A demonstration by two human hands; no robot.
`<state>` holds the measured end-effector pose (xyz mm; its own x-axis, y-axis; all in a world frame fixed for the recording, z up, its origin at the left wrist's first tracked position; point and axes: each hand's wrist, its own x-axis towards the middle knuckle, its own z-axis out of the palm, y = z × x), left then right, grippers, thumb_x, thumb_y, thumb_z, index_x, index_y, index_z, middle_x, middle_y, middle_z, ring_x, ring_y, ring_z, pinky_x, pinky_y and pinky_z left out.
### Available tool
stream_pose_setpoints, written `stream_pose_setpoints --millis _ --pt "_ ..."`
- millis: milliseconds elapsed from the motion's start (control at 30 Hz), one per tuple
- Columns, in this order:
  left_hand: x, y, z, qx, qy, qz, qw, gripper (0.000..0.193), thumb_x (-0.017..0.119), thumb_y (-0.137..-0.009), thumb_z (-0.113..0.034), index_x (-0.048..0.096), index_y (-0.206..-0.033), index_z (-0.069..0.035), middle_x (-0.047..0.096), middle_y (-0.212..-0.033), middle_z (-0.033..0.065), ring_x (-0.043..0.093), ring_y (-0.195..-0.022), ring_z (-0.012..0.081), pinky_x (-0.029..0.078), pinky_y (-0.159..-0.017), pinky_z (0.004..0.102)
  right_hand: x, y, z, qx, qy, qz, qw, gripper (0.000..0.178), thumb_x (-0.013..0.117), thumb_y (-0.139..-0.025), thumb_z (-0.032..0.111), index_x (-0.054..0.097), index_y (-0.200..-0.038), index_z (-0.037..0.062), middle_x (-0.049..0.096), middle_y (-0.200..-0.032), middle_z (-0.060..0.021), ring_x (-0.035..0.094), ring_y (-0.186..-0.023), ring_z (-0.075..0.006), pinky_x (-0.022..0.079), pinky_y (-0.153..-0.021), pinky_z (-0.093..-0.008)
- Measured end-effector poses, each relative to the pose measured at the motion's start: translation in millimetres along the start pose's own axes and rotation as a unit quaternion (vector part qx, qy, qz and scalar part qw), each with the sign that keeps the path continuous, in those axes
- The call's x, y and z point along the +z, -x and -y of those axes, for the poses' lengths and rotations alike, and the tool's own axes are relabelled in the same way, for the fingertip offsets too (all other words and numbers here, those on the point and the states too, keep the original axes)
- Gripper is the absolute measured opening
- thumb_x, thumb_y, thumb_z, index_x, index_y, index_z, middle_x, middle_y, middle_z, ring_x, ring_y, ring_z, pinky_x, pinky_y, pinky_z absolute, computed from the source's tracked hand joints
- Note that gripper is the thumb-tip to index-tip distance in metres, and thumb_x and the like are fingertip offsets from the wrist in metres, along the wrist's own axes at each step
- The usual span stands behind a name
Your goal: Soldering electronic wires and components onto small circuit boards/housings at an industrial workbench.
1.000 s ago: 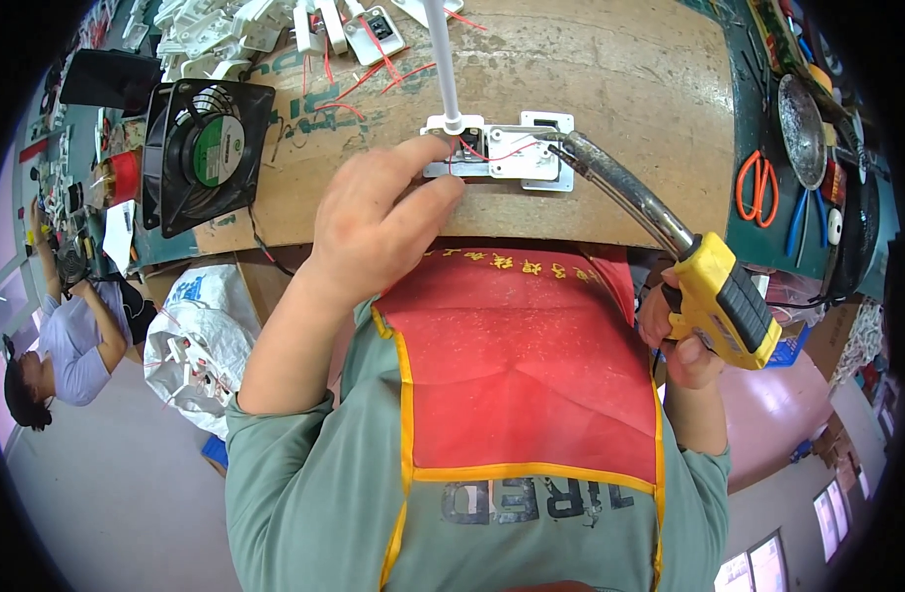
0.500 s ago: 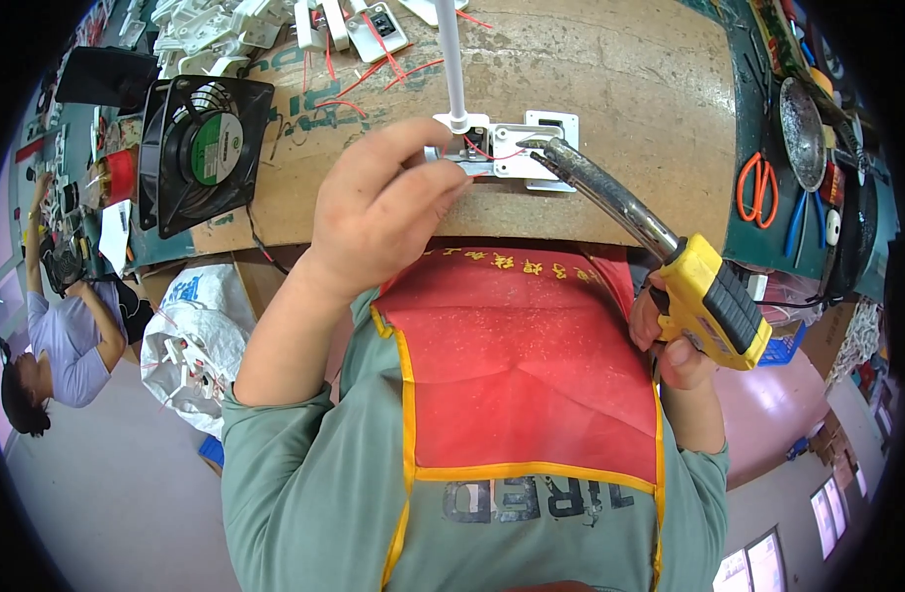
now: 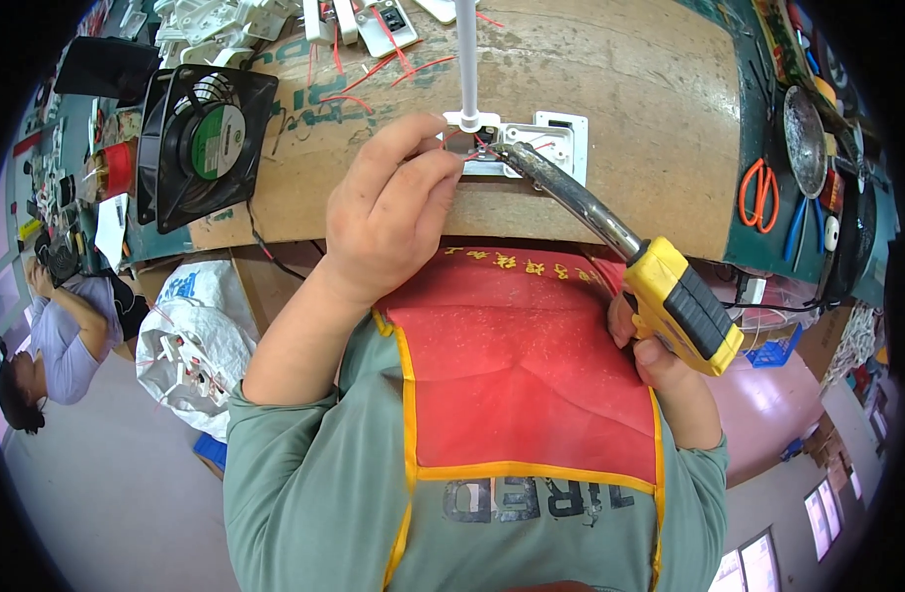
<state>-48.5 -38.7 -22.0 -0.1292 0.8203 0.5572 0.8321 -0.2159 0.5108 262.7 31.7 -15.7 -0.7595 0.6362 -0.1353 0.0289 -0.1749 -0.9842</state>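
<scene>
Near the front edge of the cardboard-topped bench lies a white plastic housing (image 3: 577, 130), with thin red wires inside it. My left hand (image 3: 388, 207) is at its left end, thumb and fingers pinched together by the wires. What sits between the fingertips is hidden. My right hand (image 3: 660, 363) is wrapped round the yellow and black handle of a soldering gun (image 3: 681, 304). Its long metal barrel slants up and left, and the dark tip is over the middle of the housing beside the red wires. A white rod (image 3: 467, 69) meets the housing's far edge.
A black fan (image 3: 181, 148) stands left on the bench. White plastic parts (image 3: 216, 30) and cut red wires (image 3: 423, 69) lie at the back. Orange-handled scissors (image 3: 758, 195) and blue-handled pliers (image 3: 796, 229) are at the right. A white sack (image 3: 196, 340) stands below left; another person (image 3: 73, 335) sits far left.
The soldering gun has moved left, bringing its tip from the housing's right part to the wires near my left fingers. The housing and rod have shifted slightly right in the picture.
</scene>
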Motion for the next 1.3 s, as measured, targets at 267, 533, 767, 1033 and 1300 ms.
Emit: stream_pose_setpoints --millis 267,533,767,1033,1300 --pt "1 -2 3 0.017 -0.013 -0.010 1.000 0.024 0.074 -0.074 0.005 0.066 -0.095 -0.003 0.066 -0.109 0.0119 0.067 -0.086 0.0249 0.056 -0.072 0.0319 4 1 -4 0.012 0.058 -0.012 0.998 0.026 0.073 -0.084 0.027 0.059 -0.079 0.0065 0.056 -0.069 -0.0040 0.054 -0.058 -0.0207 0.042 -0.055 -0.0317" --pt "-2 -1 2 0.006 -0.019 0.016 1.000 0.020 0.074 -0.079 0.004 0.066 -0.096 -0.002 0.065 -0.114 0.0137 0.067 -0.089 0.0240 0.056 -0.077 0.0320 5 -1 -5 0.003 0.074 -0.020 0.997 0.022 0.071 -0.085 0.025 0.060 -0.080 0.0071 0.056 -0.069 -0.0036 0.054 -0.059 -0.0207 0.042 -0.055 -0.0321" --pt "0 -1 5 0.023 -0.017 0.000 1.000 0.022 0.074 -0.075 0.004 0.065 -0.095 -0.003 0.065 -0.110 0.0114 0.067 -0.086 0.0263 0.055 -0.073 0.0330 3 -1 -4 -0.001 0.119 -0.011 0.993 0.021 0.071 -0.085 0.026 0.060 -0.079 0.0099 0.056 -0.067 -0.0030 0.055 -0.060 -0.0229 0.043 -0.057 -0.0333" --pt "0 0 5 0.017 -0.015 0.010 1.000 0.024 0.073 -0.075 0.004 0.065 -0.097 -0.003 0.065 -0.111 0.0114 0.066 -0.090 0.0270 0.055 -0.075 0.0334 1 4 -11 -0.037 0.022 0.004 0.999 0.021 0.072 -0.087 0.026 0.063 -0.091 0.0073 0.054 -0.069 -0.0026 0.052 -0.059 -0.0187 0.042 -0.055 -0.0311" --pt "0 -1 5 0.017 -0.012 0.010 1.000 0.025 0.073 -0.075 0.005 0.065 -0.097 -0.003 0.065 -0.111 0.0112 0.067 -0.089 0.0269 0.055 -0.074 0.0332 2 6 -12 -0.041 -0.110 0.017 0.993 0.042 0.073 -0.088 0.020 0.058 -0.126 0.0070 0.055 -0.085 -0.0054 0.053 -0.066 -0.0148 0.045 -0.056 -0.0273"
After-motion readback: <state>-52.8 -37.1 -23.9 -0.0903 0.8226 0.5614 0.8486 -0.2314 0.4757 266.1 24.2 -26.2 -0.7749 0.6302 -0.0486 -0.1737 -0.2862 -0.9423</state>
